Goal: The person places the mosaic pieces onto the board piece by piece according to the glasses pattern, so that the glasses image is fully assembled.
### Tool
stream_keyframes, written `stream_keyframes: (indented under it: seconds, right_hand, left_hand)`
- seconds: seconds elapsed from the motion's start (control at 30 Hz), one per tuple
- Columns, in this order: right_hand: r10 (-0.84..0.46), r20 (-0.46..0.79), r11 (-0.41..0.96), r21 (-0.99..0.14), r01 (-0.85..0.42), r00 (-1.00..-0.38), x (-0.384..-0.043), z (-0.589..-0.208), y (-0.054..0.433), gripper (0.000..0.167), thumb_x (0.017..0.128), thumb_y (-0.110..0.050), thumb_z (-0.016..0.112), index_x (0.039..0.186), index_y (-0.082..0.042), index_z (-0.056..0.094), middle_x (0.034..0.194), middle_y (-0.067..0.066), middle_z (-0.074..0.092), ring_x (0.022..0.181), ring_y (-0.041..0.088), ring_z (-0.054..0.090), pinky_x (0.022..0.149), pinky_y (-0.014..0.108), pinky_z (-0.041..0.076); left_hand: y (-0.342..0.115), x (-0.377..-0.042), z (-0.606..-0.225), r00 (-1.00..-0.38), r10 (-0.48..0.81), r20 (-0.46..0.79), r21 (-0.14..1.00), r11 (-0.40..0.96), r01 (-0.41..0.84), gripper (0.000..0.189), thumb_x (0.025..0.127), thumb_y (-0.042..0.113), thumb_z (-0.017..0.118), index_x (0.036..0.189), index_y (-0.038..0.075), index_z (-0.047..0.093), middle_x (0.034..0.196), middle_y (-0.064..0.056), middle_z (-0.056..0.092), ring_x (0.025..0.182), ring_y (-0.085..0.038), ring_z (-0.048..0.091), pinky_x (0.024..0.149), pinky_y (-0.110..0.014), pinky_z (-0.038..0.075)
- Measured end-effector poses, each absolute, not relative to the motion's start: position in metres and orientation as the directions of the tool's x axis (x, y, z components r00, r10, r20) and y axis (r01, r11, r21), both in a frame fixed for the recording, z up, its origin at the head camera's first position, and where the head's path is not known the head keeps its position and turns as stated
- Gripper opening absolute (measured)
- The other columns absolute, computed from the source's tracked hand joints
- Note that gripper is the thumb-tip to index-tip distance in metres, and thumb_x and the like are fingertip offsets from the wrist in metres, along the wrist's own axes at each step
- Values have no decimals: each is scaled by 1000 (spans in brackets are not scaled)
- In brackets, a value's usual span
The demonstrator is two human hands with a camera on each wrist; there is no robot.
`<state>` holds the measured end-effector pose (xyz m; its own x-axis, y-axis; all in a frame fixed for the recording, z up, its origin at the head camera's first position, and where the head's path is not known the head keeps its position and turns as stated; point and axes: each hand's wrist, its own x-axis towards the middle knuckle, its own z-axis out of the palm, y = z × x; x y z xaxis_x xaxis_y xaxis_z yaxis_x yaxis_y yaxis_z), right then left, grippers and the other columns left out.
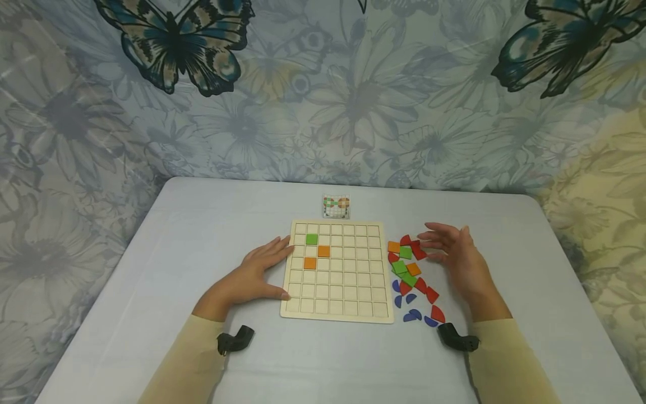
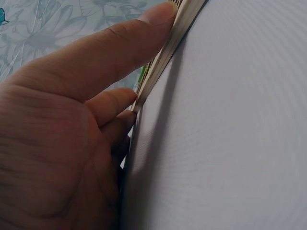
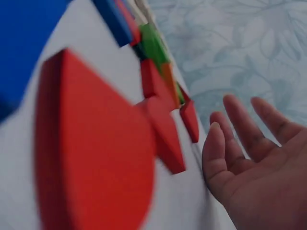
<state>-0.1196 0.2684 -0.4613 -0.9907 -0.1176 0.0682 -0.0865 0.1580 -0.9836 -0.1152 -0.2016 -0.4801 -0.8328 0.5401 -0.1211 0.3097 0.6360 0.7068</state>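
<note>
A pale wooden grid board (image 1: 335, 279) lies on the table, with a green square (image 1: 312, 239) and two orange squares, one being the upper orange square (image 1: 323, 251), in its cells. My left hand (image 1: 257, 272) rests at the board's left edge, thumb and fingertips touching it; the left wrist view shows the thumb (image 2: 110, 57) against the rim. Beside the pile of pieces on the right, my right hand (image 1: 461, 264) is held with fingers spread and nothing in it. The pile has red quarter-circle pieces (image 1: 437, 314), green squares (image 1: 399, 267), orange squares (image 1: 413, 269) and blue half-circles (image 1: 411, 298).
Behind the board lies a small pattern card (image 1: 336, 207) printed with a coloured grid. The white table (image 1: 227, 207) ends at a wall (image 1: 363, 112) with a flower and butterfly print. A dark wrist camera (image 1: 235, 340) sits on the left cuff, another camera (image 1: 457, 338) on the right.
</note>
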Motion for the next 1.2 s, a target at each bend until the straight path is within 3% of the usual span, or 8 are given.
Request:
stream_keyframes:
  seconds: [0.13,0.33,0.47,0.53,0.63,0.73,1.03,1.2]
  right_hand:
    - [-105,17,345,-937,-52,-994,-119,-469,266,64,118,-48,32,161,-4,49,141,20,63,123,31,58,96,31,51]
    - [-121,-91,535,-844,12,-988,-120,-477,259,55,112,-40,61,160,-15,55,143,14,64,126,35,56,103,56,49]
    - [-141,-69,601,-798,-30,-988,-121,-480,253,49,107,-30,71,153,-16,61,136,10,66,117,31,60,99,50,53]
    - [-147,-41,640,-765,-64,-988,-121,-482,251,46,106,-23,74,149,-13,64,133,10,66,114,31,60,98,50,54]
    - [-168,12,694,-708,-127,-986,-121,-483,248,46,103,-11,77,147,-6,65,134,15,66,116,35,59,102,57,53]
    - [-175,33,725,-672,-152,-984,-122,-485,246,43,101,-8,78,143,-3,67,134,18,65,120,38,59,106,62,51]
    - [-104,31,774,-626,-100,-994,-122,-485,241,34,100,-12,80,130,2,74,128,21,56,117,40,55,104,62,52]
    - [-89,9,760,-645,-74,-996,-122,-484,240,28,100,-11,79,125,0,71,123,18,62,111,38,57,100,59,53]
  left_hand:
    - [-201,-115,-480,-833,538,-127,707,638,304,114,79,44,97,172,14,37,180,1,18,166,-28,8,129,-59,7]
    - [-202,-116,-481,-833,540,-122,700,641,313,114,80,44,97,172,14,37,180,1,17,166,-28,8,129,-59,7]
    - [-203,-116,-481,-833,543,-112,702,636,320,114,80,44,97,172,14,37,180,1,17,166,-27,8,129,-59,7]
    - [-204,-116,-482,-832,544,-110,704,633,321,113,80,44,97,172,14,37,180,1,17,166,-27,8,128,-59,7]
    - [-203,-117,-483,-830,547,-111,706,631,322,114,80,43,97,172,14,37,180,2,16,166,-27,7,129,-58,7]
    - [-203,-117,-483,-829,549,-109,706,629,324,114,80,43,97,172,14,37,180,1,17,166,-28,7,128,-59,7]
    - [-202,-116,-481,-828,550,-111,706,630,324,113,80,42,97,172,14,37,180,1,17,166,-27,7,128,-59,7]
    - [-202,-116,-482,-830,547,-109,702,634,325,114,80,43,98,172,13,37,180,1,17,166,-28,8,128,-59,8]
